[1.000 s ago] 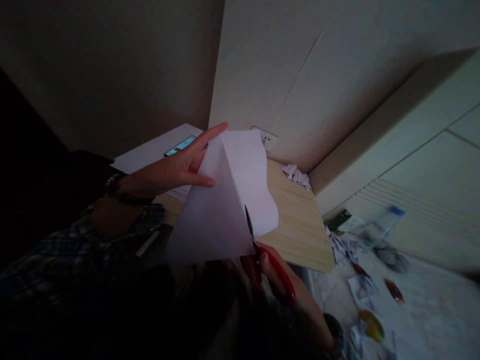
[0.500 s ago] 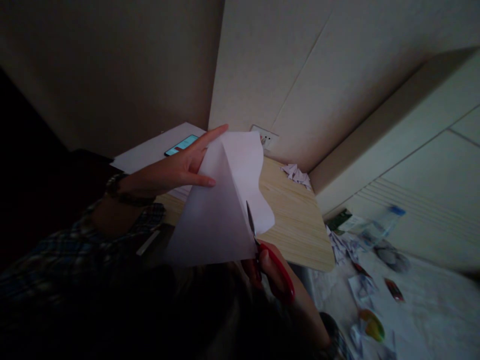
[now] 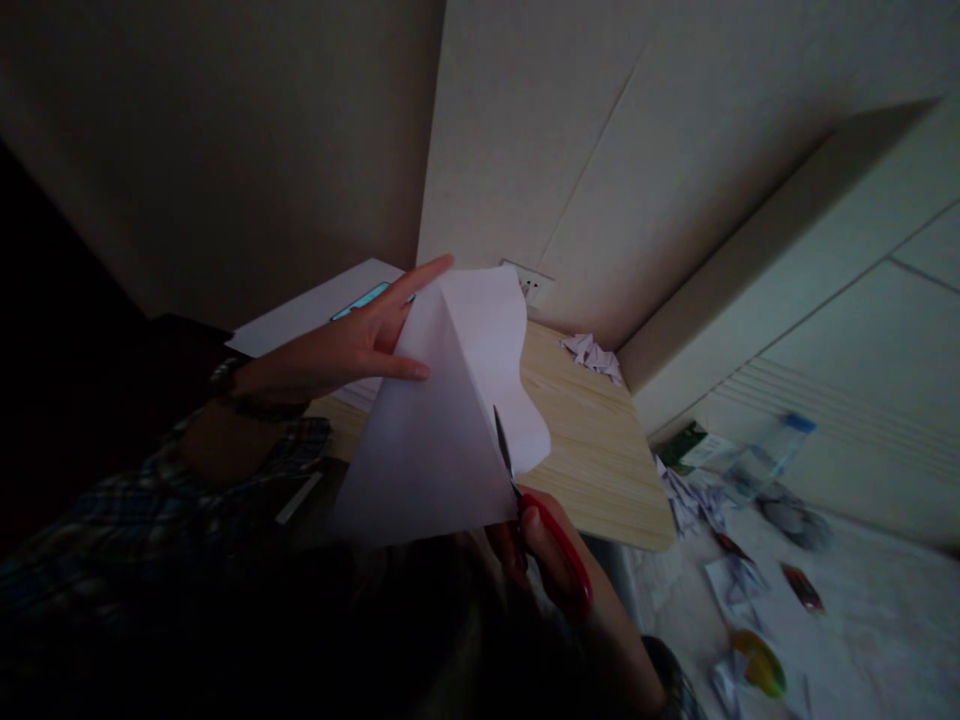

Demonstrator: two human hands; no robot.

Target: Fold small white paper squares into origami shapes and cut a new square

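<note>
A folded sheet of white paper is held up in front of me, with a triangular front layer and a wavy strip behind it on the right. My left hand grips its upper left part, thumb on the front face and fingers behind. In my right hand are red-handled scissors, fingers wrapped around the handles. The blades point upward and lie along the paper's right folded edge near its lower corner. Dim light hides whether the blades are parted.
Beneath the paper is a wooden tabletop. Folded paper pieces lie at its back corner. A phone rests on white sheets at left. A wall socket sits behind. On the right are a clear bottle and scattered papers.
The view has shifted slightly. Both hands, the paper and the scissors keep nearly the same positions relative to each other.
</note>
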